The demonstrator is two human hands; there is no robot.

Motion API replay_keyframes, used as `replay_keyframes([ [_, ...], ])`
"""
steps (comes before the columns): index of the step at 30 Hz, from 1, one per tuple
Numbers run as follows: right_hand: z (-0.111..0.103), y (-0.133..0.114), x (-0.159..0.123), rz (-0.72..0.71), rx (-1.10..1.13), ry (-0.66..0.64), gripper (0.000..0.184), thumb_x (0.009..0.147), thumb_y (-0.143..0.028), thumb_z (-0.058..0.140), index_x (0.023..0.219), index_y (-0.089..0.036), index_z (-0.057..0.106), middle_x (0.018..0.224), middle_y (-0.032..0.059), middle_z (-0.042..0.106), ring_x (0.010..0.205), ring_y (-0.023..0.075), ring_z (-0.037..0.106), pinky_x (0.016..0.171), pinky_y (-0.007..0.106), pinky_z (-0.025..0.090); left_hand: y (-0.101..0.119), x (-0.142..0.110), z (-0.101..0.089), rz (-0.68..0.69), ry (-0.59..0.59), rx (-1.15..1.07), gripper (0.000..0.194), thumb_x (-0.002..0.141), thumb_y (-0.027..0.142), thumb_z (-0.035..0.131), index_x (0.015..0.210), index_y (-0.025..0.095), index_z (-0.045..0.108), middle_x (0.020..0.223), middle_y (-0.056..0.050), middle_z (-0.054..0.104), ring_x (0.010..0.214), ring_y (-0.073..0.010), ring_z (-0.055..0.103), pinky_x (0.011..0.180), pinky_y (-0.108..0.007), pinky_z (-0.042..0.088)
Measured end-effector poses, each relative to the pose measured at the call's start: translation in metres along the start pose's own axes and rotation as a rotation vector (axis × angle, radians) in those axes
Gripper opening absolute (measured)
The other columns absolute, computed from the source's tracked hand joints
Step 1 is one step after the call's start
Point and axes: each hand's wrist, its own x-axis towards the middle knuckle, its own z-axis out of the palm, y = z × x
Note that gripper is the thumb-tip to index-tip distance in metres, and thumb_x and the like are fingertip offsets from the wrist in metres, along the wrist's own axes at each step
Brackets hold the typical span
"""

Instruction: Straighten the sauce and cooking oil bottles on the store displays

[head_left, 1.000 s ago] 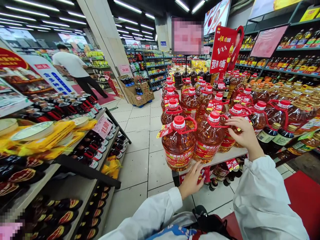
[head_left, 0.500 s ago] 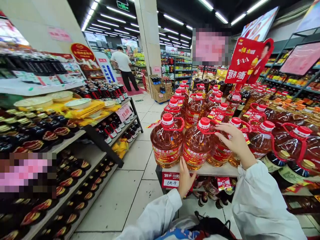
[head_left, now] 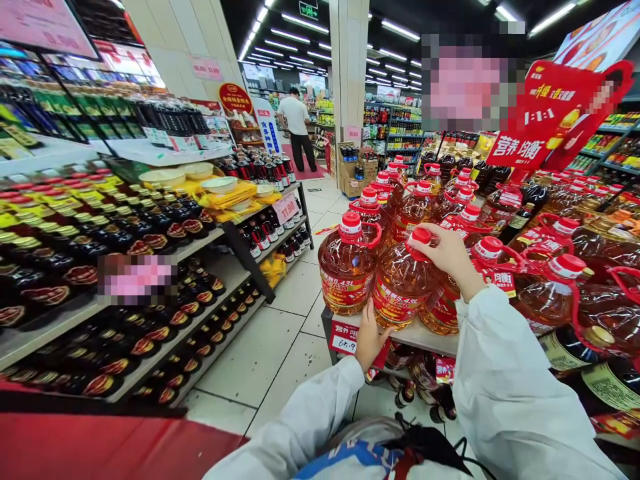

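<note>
A large clear bottle of amber cooking oil [head_left: 400,283], with a red cap and a red and gold label, tilts slightly at the shelf's front edge. My right hand [head_left: 445,253] is closed round its cap and neck, thumb and fingers bent over the top; the handle is mostly hidden. Low on the same bottle's front lies my left hand [head_left: 371,339], its fingers stretched up against the base and the thumb apart. A matching oil bottle [head_left: 349,267] stands upright just left of it. Below the shelf edge, a red price card [head_left: 344,339] hangs beside my left hand.
More oil bottles [head_left: 543,287] crowd the display to the right and behind. A red promotional sign [head_left: 547,113] rises above them. Across the tiled aisle [head_left: 285,327], a tiered rack [head_left: 200,320] holds dark sauce bottles. A person in white [head_left: 295,120] stands farther back.
My right hand has moved from beside the bottle's handle onto its cap and closed there. The bottle has tilted slightly. My left hand stays at its base. The view has swung left.
</note>
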Motion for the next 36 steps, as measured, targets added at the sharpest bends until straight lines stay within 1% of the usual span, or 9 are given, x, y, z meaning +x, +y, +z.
replay_keyframes([
  [8, -0.004, 0.015, 0.011, -0.066, 0.173, -0.096, 0.054, 0.080, -0.058, 0.078, 0.115, -0.019, 0.070, 0.091, 0.0070, 0.076, 0.073, 0.0210, 0.069, 0.073, 0.037, 0.056, -0.003, -0.004, 0.007, -0.087, 0.054, 0.038, 0.095, 0.086, 0.050, 0.075, 0.158, 0.017, 0.023, 0.152, -0.025, 0.049, 0.142, -0.0369, 0.050, 0.113, -0.053, 0.046],
  [15, -0.006, 0.028, 0.022, -0.097, 0.310, -0.208, 0.054, 0.079, -0.057, 0.078, 0.114, -0.017, 0.067, 0.096, 0.0072, 0.076, 0.075, 0.0197, 0.070, 0.072, 0.036, 0.057, -0.002, -0.002, 0.025, -0.042, 0.099, 0.221, 0.083, 0.090, 0.061, 0.065, 0.147, 0.009, 0.034, 0.138, -0.027, 0.054, 0.138, -0.0407, 0.052, 0.109, -0.056, 0.048],
  [21, -0.017, 0.016, 0.007, -0.061, 0.316, -0.189, 0.061, 0.078, -0.049, 0.082, 0.130, -0.022, 0.064, 0.114, 0.0094, 0.075, 0.098, 0.0249, 0.074, 0.092, 0.047, 0.059, -0.003, 0.002, 0.019, 0.014, 0.089, 0.234, 0.078, 0.091, 0.059, 0.065, 0.141, 0.006, 0.037, 0.135, -0.027, 0.050, 0.138, -0.0419, 0.048, 0.109, -0.059, 0.046],
  [24, -0.055, 0.009, -0.029, -0.084, 0.288, 0.050, 0.067, 0.082, -0.044, 0.081, 0.143, -0.030, 0.055, 0.136, 0.0095, 0.066, 0.124, 0.0277, 0.065, 0.104, 0.052, 0.054, 0.001, 0.000, 0.005, 0.066, 0.032, 0.155, 0.077, 0.090, 0.047, 0.070, 0.145, 0.009, 0.032, 0.142, -0.024, 0.044, 0.142, -0.0401, 0.043, 0.115, -0.060, 0.042],
  [26, -0.081, 0.011, -0.064, -0.046, 0.343, 0.386, 0.054, 0.091, -0.041, 0.071, 0.141, -0.029, 0.056, 0.136, 0.0112, 0.065, 0.126, 0.0267, 0.064, 0.102, 0.052, 0.055, 0.005, -0.006, -0.004, 0.084, 0.010, 0.104, 0.075, 0.091, 0.037, 0.068, 0.149, 0.013, 0.028, 0.146, -0.022, 0.040, 0.143, -0.0372, 0.042, 0.117, -0.058, 0.041],
  [28, -0.089, 0.018, -0.104, 0.036, 0.371, 0.787, 0.041, 0.095, -0.037, 0.065, 0.134, -0.024, 0.058, 0.126, 0.0147, 0.068, 0.115, 0.0261, 0.068, 0.094, 0.050, 0.057, 0.010, -0.016, -0.007, 0.081, 0.036, 0.086, 0.068, 0.094, 0.029, 0.063, 0.150, 0.016, 0.027, 0.147, -0.022, 0.039, 0.142, -0.0348, 0.043, 0.115, -0.058, 0.043],
  [30, -0.069, 0.029, -0.144, 0.183, 0.308, 1.117, 0.034, 0.096, -0.038, 0.061, 0.126, -0.023, 0.057, 0.116, 0.0146, 0.068, 0.103, 0.0255, 0.070, 0.083, 0.046, 0.058, 0.016, -0.028, -0.006, 0.108, 0.084, 0.096, 0.061, 0.096, 0.025, 0.058, 0.149, 0.017, 0.029, 0.144, -0.021, 0.041, 0.139, -0.0335, 0.046, 0.110, -0.058, 0.047],
  [32, -0.023, 0.039, -0.180, 0.384, 0.238, 1.265, 0.031, 0.098, -0.041, 0.055, 0.122, -0.023, 0.053, 0.115, 0.0127, 0.063, 0.101, 0.0242, 0.067, 0.083, 0.045, 0.058, 0.026, -0.036, -0.002, 0.203, 0.115, 0.107, 0.055, 0.097, 0.021, 0.054, 0.147, 0.018, 0.032, 0.138, -0.020, 0.047, 0.134, -0.0319, 0.051, 0.104, -0.056, 0.052],
  [36, 0.083, 0.067, -0.233, 0.588, 0.275, 0.799, 0.075, 0.084, -0.053, 0.072, 0.141, -0.016, 0.039, 0.138, 0.0206, 0.050, 0.126, 0.0290, 0.054, 0.107, 0.050, 0.047, 0.080, -0.022, -0.007, 0.571, 0.086, 0.056, 0.045, 0.095, 0.014, 0.054, 0.138, 0.018, 0.042, 0.123, -0.015, 0.057, 0.120, -0.0254, 0.060, 0.096, -0.045, 0.057],
])
